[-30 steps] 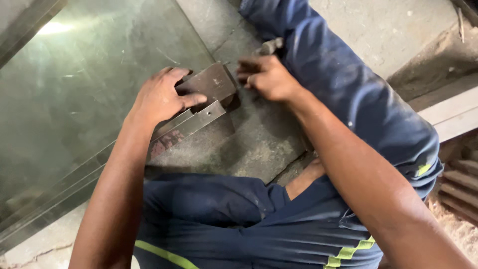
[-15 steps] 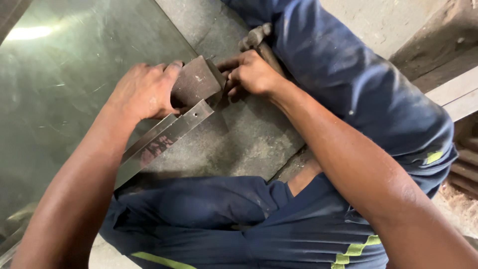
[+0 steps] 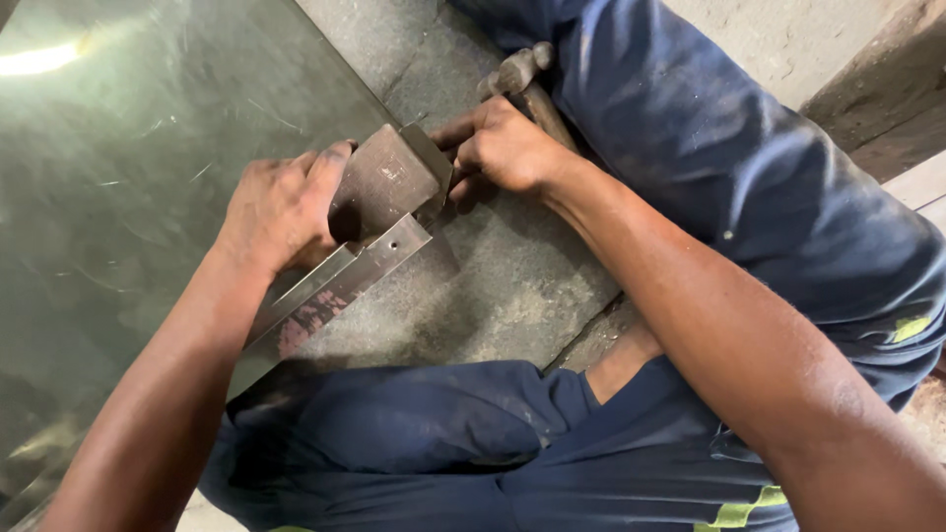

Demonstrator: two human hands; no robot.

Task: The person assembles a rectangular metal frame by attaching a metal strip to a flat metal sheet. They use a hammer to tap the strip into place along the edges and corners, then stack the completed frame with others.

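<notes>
Brown rectangular metal block (image 3: 386,182) set on the corner of a large glass sheet (image 3: 128,158) over a metal channel strip (image 3: 345,281), gripped by left hand (image 3: 281,212) fingers, pinched at its edge by right hand (image 3: 503,148), hammer (image 3: 522,79) lying behind on the stone floor (image 3: 493,286).

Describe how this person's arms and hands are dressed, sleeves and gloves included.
Both arms are bare the whole length that shows; no sleeve is in view. The left hand and right hand are bare too: no gloves, rings, watch or wristband visible. The trousers are dark blue work cloth with yellow-green stripes.
</notes>
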